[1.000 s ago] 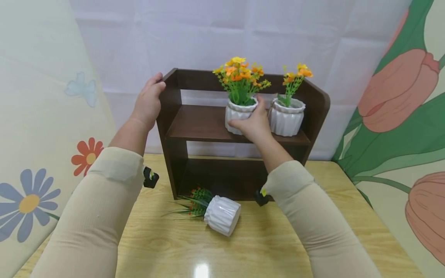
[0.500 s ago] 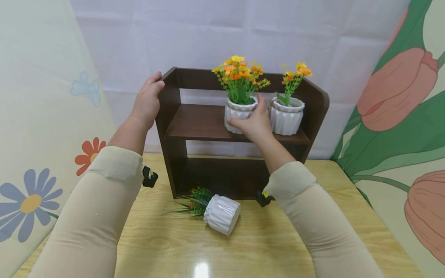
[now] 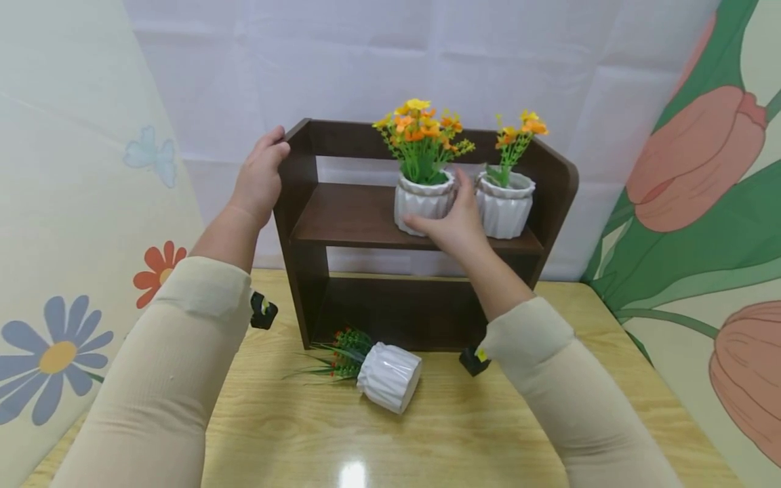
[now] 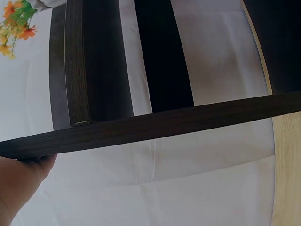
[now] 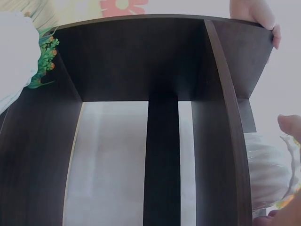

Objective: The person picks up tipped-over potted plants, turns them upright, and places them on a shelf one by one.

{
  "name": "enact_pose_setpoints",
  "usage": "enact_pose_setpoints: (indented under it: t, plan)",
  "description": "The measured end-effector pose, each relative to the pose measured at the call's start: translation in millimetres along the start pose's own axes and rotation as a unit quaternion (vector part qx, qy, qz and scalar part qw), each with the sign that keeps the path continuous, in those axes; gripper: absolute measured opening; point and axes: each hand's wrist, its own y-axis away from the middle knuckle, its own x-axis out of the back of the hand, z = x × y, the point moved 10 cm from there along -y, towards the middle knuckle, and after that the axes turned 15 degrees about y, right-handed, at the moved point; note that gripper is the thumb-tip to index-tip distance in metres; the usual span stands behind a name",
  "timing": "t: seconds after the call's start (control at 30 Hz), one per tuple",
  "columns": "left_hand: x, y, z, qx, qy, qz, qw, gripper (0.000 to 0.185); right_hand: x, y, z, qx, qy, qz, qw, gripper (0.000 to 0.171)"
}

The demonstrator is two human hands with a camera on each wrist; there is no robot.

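In the head view, my left hand (image 3: 261,177) holds the upper left side panel of a dark brown two-tier shelf (image 3: 350,215), its fingertips over the edge. My right hand (image 3: 456,220) is spread around the right and front of a white ribbed flowerpot (image 3: 419,203) with yellow and orange flowers, standing upright on the upper tier. In the right wrist view, a gap shows between the thumb (image 5: 290,125) and the pot (image 5: 265,169). Right of that hand, a second white flowerpot (image 3: 505,210) with similar flowers stands on the same tier.
A third white flowerpot (image 3: 390,377), with green leaves and small red flowers, lies on its side on the wooden table (image 3: 293,440) before the shelf. A white cloth (image 3: 366,54) hangs behind. Flower-printed panels (image 3: 689,203) flank the table.
My right hand has shifted slightly right and its hold has loosened, showing more of the middle flowerpot's right side. The pot stays in place. My left hand keeps its place on the shelf.
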Motion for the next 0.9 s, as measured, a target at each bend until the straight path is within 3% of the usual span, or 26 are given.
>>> enact_pose_setpoints:
  t: [0.43, 0.9]
  plan:
    - [-0.4, 0.3, 0.6, -0.002, -0.003, -0.003, 1.0000, 0.054, 3, 26, 4, 0.033, 0.024, -0.010, 0.999, 0.112]
    - [-0.2, 3.0, 1.2, -0.001, -0.008, 0.000, 1.0000, 0.054, -7, 52, 7, 0.040, 0.018, -0.068, 0.997, 0.109]
